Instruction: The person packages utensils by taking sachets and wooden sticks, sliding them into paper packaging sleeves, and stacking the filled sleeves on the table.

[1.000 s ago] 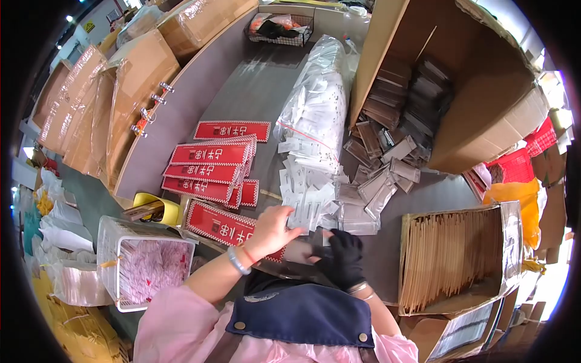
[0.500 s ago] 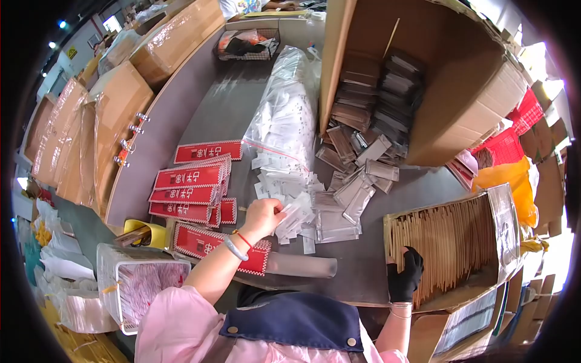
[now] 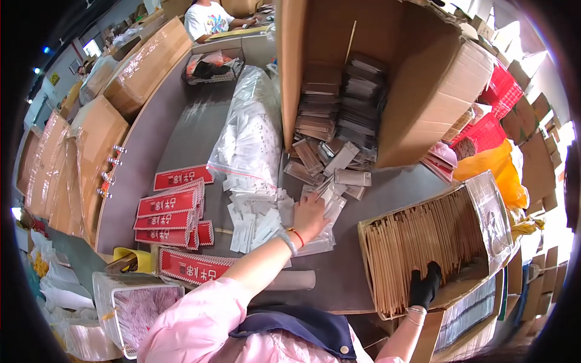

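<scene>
My left hand (image 3: 310, 216), with a bracelet and red cord at the wrist, lies over a pile of clear flat packets (image 3: 321, 241). Its fingers reach out onto them; whatever is under the fingertips is hidden. Just left of it are loose small white sachets (image 3: 247, 222), spilling from a big clear plastic bag (image 3: 251, 130). On the right, my right hand (image 3: 425, 285), in a black glove, rests with thumb and fingers apart against thin wooden sticks (image 3: 417, 245). The sticks fill a cardboard box (image 3: 475, 275) lined with plastic.
Red printed sleeves (image 3: 169, 202) are stacked at left, another red sleeve (image 3: 193, 265) nearer me. A tall carton (image 3: 436, 103) holds stacked dark packets (image 3: 360, 100). A white basket (image 3: 106, 302) stands lower left. Behind the table's far edge is another person (image 3: 209, 21).
My left hand has moved right, from the white sachets, where it pinched one, to the clear packets. My right hand has shifted along the sticks toward the box's near side. The view has turned right.
</scene>
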The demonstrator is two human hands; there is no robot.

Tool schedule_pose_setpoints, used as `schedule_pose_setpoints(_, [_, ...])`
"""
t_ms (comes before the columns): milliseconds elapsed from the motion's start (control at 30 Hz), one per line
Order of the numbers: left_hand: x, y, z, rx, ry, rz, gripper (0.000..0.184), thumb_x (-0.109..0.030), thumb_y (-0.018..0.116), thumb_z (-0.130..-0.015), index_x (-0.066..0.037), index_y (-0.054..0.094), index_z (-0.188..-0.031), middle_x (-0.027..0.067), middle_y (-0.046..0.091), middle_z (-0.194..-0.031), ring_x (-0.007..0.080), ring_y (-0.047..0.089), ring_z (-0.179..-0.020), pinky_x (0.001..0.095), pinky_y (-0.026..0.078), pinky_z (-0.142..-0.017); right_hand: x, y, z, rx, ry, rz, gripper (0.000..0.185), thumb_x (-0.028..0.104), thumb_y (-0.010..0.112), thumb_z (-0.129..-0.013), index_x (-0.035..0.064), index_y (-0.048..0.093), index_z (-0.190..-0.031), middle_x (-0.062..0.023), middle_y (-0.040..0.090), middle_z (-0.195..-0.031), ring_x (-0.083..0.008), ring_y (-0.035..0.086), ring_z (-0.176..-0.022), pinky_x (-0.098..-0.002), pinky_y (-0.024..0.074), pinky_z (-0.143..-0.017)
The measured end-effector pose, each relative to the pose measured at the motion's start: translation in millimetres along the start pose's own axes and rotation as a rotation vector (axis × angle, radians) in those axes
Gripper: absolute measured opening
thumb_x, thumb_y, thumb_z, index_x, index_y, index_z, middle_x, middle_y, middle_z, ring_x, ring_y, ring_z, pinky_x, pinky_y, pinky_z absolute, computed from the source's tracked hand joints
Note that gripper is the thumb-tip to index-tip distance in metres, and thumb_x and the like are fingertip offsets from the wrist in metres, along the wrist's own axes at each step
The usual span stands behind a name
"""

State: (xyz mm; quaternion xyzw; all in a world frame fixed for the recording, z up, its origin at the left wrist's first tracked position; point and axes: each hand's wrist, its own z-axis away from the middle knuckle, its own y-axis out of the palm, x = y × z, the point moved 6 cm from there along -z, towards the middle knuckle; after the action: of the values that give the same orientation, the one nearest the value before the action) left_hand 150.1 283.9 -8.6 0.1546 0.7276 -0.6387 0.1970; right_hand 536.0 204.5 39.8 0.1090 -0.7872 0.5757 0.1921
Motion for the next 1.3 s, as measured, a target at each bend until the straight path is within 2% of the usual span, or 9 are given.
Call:
schedule_pose_setpoints(33, [-0.4,-2.6,1.8,-0.01,0.12,0.007,0.035,-0.015,0.076,-0.074,-0.004,0.059,-0.103,0.0155,0.059,-0.11,0.0393,0.056,-0.104,0.0504,0.048,-0.08,-16.3,-0.5,2.7,-0.023,0.028,0.09,0.043,0.017,0.075,-0.079,-0.0035,0.061,-0.114,-0.0203,0.061,-0.117,-0.0389,0.055,-0.113,-0.0462,0.043,-0.099])
schedule_pose_setpoints(167, [13.0,-29.6,7.5,-0.035,0.155,0.222,0.027,-0.005,0.07,-0.074,-0.007,0.06,-0.098,0.0171,0.063,-0.097,0.0391,0.063,-0.084,0.0455,0.051,-0.075,-52.7,9.6,12.3,-0.028,0.041,0.182,0.048,0.019,0.077,-0.079,-0.0035,0.061,-0.118,-0.0215,0.06,-0.119,-0.038,0.054,-0.115,-0.0453,0.0419,-0.102])
schedule_pose_setpoints(333, [43.2,-50.1,23.2,0.358,0.135,0.423,0.035,-0.009,0.075,-0.069,-0.013,0.066,-0.103,0.0135,0.064,-0.098,0.0358,0.065,-0.088,0.0431,0.052,-0.078,-44.0,14.4,3.9,0.088,-0.023,0.261,0.041,0.022,0.076,-0.079,-0.0011,0.064,-0.111,-0.0198,0.062,-0.11,-0.0377,0.057,-0.108,-0.0454,0.0446,-0.096])
schedule_pose_setpoints(400, [45.3,-45.7,43.0,0.311,0.201,-0.097,0.037,-0.015,0.078,-0.071,-0.013,0.068,-0.106,0.0082,0.062,-0.105,0.0319,0.058,-0.102,0.0439,0.047,-0.089,-41.9,19.2,-4.4,0.202,0.066,0.347,0.032,0.024,0.071,-0.081,0.0024,0.066,-0.103,-0.0171,0.064,-0.103,-0.037,0.059,-0.101,-0.046,0.0463,-0.09])
schedule_pose_setpoints(633, [28.2,-47.4,79.4,0.107,0.216,-0.172,0.03,-0.019,0.076,-0.071,-0.012,0.069,-0.1,0.0071,0.058,-0.105,0.029,0.053,-0.105,0.045,0.043,-0.085,-17.7,14.8,-9.9,0.247,0.072,0.472,0.026,0.022,0.065,-0.083,0.0042,0.065,-0.101,-0.0162,0.064,-0.101,-0.0366,0.06,-0.098,-0.0465,0.0472,-0.086])
schedule_pose_setpoints(900, [21.6,-52.1,90.9,0.16,0.254,-0.006,0.021,-0.014,0.076,-0.072,-0.01,0.064,-0.088,0.0096,0.064,-0.079,0.0309,0.064,-0.077,0.0442,0.049,-0.067,-41.7,-2.5,14.2,-0.245,0.184,0.05,0.027,0.01,0.049,-0.098,-0.0027,0.059,-0.119,-0.0206,0.063,-0.112,-0.0331,0.061,-0.104,-0.039,0.0469,-0.09])
schedule_pose_setpoints(1000, [25.5,-90.2,119.7,0.233,0.171,0.3,0.019,-0.014,0.075,-0.074,-0.009,0.063,-0.088,0.0112,0.062,-0.068,0.0332,0.063,-0.063,0.0447,0.048,-0.058,12.0,5.0,27.1,0.09,0.192,-0.403,0.032,0.002,0.053,-0.088,-0.0055,0.059,-0.118,-0.0219,0.063,-0.11,-0.0385,0.059,-0.104,-0.0427,0.0468,-0.093])
schedule_pose_setpoints(1133, [35.2,-87.5,169.2,0.32,0.256,-0.021,0.024,-0.019,0.081,-0.068,-0.01,0.066,-0.084,0.005,0.065,-0.085,0.0277,0.063,-0.088,0.0406,0.048,-0.08,143.5,57.5,64.8,0.388,-0.396,-0.364,0.024,0.006,0.064,-0.084,0.0083,0.069,-0.107,-0.0139,0.061,-0.082,-0.0344,0.06,-0.081,-0.0444,0.0483,-0.072])
schedule_pose_setpoints(1300, [59.7,-148.2,202.3,0.049,0.151,-0.026,0.057,-0.025,0.087,-0.058,-0.008,0.068,-0.108,0.007,0.059,-0.113,0.0298,0.053,-0.107,0.0436,0.042,-0.093,188.4,84.0,94.8,0.64,-0.624,-0.223,0.025,0.011,0.067,-0.085,0.0153,0.071,-0.109,-0.0137,0.059,-0.08,-0.0326,0.059,-0.076,-0.0435,0.048,-0.067])
